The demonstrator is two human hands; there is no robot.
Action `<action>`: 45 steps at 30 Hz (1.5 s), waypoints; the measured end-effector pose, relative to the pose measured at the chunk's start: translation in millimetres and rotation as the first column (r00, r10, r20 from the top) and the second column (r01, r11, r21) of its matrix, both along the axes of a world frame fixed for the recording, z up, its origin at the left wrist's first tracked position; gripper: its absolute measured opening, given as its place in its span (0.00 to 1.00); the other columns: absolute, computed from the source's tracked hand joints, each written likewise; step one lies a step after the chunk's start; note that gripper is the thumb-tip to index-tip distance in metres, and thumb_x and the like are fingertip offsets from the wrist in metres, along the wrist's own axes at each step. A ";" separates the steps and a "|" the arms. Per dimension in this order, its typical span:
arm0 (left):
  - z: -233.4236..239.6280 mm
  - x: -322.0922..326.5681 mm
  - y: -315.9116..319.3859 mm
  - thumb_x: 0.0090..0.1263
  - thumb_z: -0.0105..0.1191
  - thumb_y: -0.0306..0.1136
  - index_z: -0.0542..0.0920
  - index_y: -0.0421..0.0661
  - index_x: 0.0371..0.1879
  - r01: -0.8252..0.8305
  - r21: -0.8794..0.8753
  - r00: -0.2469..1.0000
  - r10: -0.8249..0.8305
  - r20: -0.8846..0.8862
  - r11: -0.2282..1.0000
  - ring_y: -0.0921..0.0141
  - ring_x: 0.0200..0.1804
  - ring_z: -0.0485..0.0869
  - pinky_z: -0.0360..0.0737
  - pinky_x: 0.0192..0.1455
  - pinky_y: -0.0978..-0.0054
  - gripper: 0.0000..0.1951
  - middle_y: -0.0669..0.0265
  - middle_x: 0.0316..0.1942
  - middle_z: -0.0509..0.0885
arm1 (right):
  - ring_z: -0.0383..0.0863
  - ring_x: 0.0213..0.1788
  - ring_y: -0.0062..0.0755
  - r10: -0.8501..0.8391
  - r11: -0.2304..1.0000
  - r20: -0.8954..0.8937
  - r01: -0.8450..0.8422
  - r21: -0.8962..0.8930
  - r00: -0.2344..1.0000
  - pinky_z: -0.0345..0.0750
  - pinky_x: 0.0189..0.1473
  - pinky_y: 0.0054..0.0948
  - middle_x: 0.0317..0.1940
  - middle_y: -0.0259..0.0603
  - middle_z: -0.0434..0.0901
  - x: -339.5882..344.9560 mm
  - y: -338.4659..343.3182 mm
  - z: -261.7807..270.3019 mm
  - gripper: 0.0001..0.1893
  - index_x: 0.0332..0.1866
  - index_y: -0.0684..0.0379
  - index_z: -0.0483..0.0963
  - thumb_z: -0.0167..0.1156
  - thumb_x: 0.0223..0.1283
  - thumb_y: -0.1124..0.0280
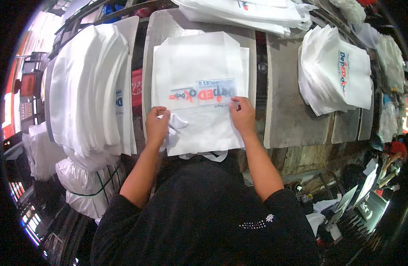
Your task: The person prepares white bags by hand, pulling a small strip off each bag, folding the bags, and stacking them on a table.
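In front of me, a white non-woven fabric bag [197, 63] lies flat on a grey board [160, 26]. It bears red and blue printing, some of it mirrored as if showing through the cloth. My left hand [156, 123] pinches the bag's left side, where a small flap of cloth curls up beside the thumb. At the right side, my right hand [243, 114] has thumb and fingers closed on the bag, next to the printing. A white strap loop [218, 155] hangs at the near edge, against my black shirt.
To the left lies a thick stack of white fabric pieces [87, 86], above a tied white bundle [87, 189]. A fanned stack of printed bags [337, 73] rests on the right-hand board [290, 123]. More bags [240, 16] lie beyond. Far right, a person [395, 154] is partly visible.
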State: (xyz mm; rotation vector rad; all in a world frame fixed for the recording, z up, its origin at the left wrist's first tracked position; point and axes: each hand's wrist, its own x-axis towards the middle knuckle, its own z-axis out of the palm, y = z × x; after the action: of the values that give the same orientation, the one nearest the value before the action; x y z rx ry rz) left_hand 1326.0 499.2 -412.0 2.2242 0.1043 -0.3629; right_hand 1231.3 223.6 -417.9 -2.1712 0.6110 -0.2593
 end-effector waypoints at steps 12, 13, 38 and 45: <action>41.6 -15.2 -56.3 0.60 0.56 0.29 0.79 0.44 0.48 0.582 -0.174 0.789 -0.604 -0.117 0.794 0.61 0.38 0.82 0.79 0.43 0.66 0.16 0.57 0.36 0.82 | 0.80 0.39 0.44 0.023 1.000 -0.067 -0.023 0.011 0.997 0.78 0.44 0.37 0.41 0.44 0.78 9.5 -9.4 -3.2 0.16 0.48 0.56 0.78 0.68 0.53 0.70; 38.4 -17.5 -61.4 0.59 0.56 0.29 0.79 0.43 0.48 0.676 -0.202 0.699 -0.703 -0.129 0.709 0.59 0.40 0.82 0.79 0.47 0.63 0.16 0.56 0.37 0.82 | 0.80 0.39 0.44 0.025 1.000 -0.070 -0.024 0.013 0.997 0.78 0.44 0.37 0.41 0.44 0.78 9.5 -9.1 -3.6 0.16 0.48 0.56 0.78 0.68 0.53 0.70; -12.6 -13.5 -123.5 0.65 0.55 0.47 0.63 0.57 0.73 0.579 0.479 0.599 -0.743 0.300 0.660 0.44 0.76 0.53 0.50 0.70 0.33 0.35 0.51 0.76 0.55 | 0.80 0.45 0.46 0.001 1.000 -0.093 0.000 0.009 0.996 0.78 0.47 0.38 0.41 0.44 0.76 8.9 -13.7 -0.2 0.16 0.47 0.55 0.80 0.69 0.52 0.67; -11.8 -13.6 -123.9 0.66 0.54 0.47 0.63 0.57 0.73 0.574 0.479 0.600 -0.739 0.306 0.665 0.44 0.76 0.53 0.50 0.71 0.34 0.34 0.51 0.76 0.55 | 0.80 0.45 0.46 -0.004 1.000 -0.104 0.003 -0.010 0.995 0.79 0.47 0.39 0.42 0.43 0.76 8.9 -13.9 -3.3 0.16 0.46 0.53 0.80 0.70 0.51 0.66</action>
State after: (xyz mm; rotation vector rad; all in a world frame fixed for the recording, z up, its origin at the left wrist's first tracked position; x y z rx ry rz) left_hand 1312.4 375.2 -423.8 2.5564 -1.0629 -0.1744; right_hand 1240.2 209.7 -421.2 -2.2040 0.6738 -0.1518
